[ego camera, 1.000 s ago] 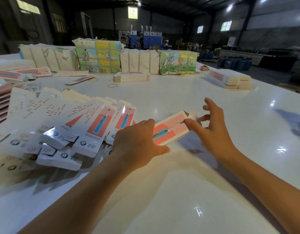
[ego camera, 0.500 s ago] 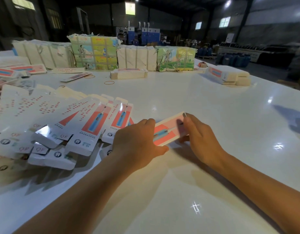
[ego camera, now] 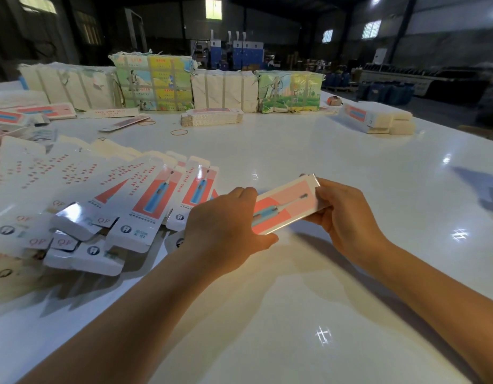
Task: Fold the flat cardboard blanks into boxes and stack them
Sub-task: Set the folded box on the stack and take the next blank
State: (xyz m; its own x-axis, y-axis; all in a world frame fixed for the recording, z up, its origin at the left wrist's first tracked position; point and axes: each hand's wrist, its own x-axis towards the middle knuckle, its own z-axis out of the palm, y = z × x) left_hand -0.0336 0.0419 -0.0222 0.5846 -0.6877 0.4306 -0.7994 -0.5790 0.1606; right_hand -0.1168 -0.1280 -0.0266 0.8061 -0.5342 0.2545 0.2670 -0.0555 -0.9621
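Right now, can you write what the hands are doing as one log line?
step: folding | left hand: grips box near end | right hand: pinches far end | flat blanks: fanned left | table

Both hands grip one object between them, forearms stretched forward.

The left hand (ego camera: 226, 223) lies palm down, knuckles up, its fingers curled over the near end of the slim pink-and-white cardboard box (ego camera: 285, 206) and its thumb pointing right beneath it. The right hand (ego camera: 347, 214) pinches the far end, thumb on top, fingers folded underneath. Both forearms are bare and converge from the lower corners.
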